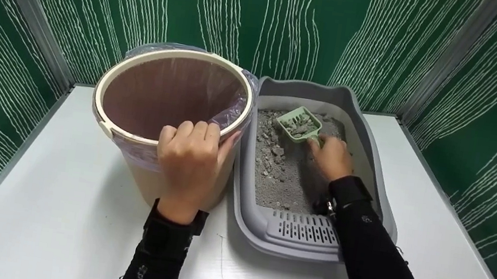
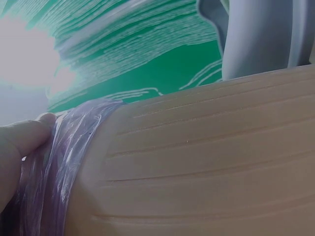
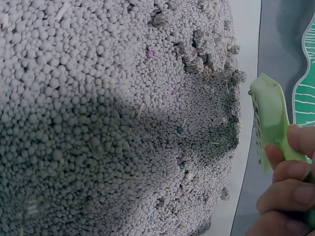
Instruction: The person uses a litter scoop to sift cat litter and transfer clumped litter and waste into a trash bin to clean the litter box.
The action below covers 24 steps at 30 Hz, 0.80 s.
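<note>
On the left stands a beige trash bin [image 1: 146, 171] lined with a thin purplish bag [image 2: 69, 157], its cream ring [image 1: 99, 101] around the mouth. My left hand [image 1: 189, 163] grips the near edge of that ring, fingers curled over it and thumb on the outside. To the right, a grey litter box [image 1: 247, 198] holds grey granular litter [image 3: 98, 98] with clumps [image 1: 277, 152]. My right hand [image 1: 332, 157] holds a light green slotted litter scoop [image 1: 300, 125] by its handle over the litter. Grey clumps lie in the scoop's bowl.
Bin and box stand side by side on a white table [image 1: 49, 209]. Green panels [image 1: 289, 23] with white wavy lines rise behind and at both sides, joined by grey corner posts [image 1: 449, 60]. A slotted grey step [image 1: 306, 230] forms the box's near end.
</note>
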{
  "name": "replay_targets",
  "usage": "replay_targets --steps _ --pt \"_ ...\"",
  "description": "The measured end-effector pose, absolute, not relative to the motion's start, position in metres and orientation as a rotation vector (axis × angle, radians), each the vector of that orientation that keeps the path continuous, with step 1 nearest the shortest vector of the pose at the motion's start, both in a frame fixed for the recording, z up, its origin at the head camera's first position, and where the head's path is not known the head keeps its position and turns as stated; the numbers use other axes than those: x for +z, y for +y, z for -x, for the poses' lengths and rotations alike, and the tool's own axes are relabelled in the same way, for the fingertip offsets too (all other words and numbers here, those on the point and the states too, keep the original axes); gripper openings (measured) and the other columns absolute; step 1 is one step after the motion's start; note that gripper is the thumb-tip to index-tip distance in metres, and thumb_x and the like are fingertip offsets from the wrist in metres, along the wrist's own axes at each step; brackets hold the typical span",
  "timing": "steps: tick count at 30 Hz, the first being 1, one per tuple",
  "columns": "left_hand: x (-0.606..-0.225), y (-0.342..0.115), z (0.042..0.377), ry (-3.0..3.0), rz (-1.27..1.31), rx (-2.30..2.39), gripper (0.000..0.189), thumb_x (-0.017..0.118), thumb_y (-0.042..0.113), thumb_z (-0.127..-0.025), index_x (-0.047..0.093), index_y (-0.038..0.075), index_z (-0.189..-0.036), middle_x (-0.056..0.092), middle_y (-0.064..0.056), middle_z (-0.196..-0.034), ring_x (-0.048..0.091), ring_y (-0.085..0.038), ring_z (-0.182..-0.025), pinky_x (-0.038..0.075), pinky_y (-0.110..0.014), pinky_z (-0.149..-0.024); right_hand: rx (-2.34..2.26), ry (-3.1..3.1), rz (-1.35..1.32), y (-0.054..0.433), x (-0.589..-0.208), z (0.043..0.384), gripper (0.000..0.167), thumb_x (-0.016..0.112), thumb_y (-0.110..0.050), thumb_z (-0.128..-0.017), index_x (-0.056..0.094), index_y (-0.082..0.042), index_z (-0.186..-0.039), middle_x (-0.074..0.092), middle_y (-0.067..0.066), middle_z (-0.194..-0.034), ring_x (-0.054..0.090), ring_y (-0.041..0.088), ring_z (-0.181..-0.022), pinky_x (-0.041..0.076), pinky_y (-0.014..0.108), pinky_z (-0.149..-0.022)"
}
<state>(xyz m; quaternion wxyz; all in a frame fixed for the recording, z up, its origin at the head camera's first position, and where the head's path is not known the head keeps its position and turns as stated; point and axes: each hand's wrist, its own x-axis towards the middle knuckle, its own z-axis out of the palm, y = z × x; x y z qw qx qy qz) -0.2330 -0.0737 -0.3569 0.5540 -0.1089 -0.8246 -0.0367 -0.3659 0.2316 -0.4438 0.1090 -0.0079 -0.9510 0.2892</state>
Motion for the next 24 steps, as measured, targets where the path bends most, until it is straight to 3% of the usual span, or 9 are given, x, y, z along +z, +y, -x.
replay_targets --steps 14,21,24 --pt "-0.3577 -0.0748 0.2345 -1.937 0.26 -0.082 0.046 0.077 0.048 -0.097 0.068 0.006 -0.079 0.062 -0.007 -0.068 0.055 -0.027 -0.062 0.04 -0.042 -0.064 0.901 -2.747 0.021 0.2286 -0.4429 0.3661 0.045 0.065 -0.027 -0.108 0.066 0.009 -0.135 0.071 0.031 -0.121 0.069 0.046 -0.107 0.052 0.057 -0.091" --pt "-0.3547 -0.0736 0.2333 -1.946 0.261 -0.091 0.045 0.079 0.047 -0.096 0.068 0.006 -0.079 0.063 -0.007 -0.069 0.055 -0.027 -0.063 0.04 -0.043 -0.064 0.921 -2.71 0.007 0.2249 -0.4393 0.3624 0.034 0.059 -0.029 -0.111 0.07 0.003 -0.107 0.071 0.025 -0.097 0.067 0.043 -0.092 0.047 0.053 -0.083" --pt "-0.354 -0.0747 0.2312 -1.961 0.266 -0.101 0.046 0.078 0.048 -0.096 0.068 0.006 -0.079 0.062 -0.007 -0.068 0.055 -0.027 -0.063 0.04 -0.043 -0.064 0.924 -2.711 0.026 0.2244 -0.4379 0.3624 0.037 0.06 -0.031 -0.11 0.073 0.003 -0.109 0.074 0.025 -0.102 0.07 0.042 -0.098 0.05 0.054 -0.088"
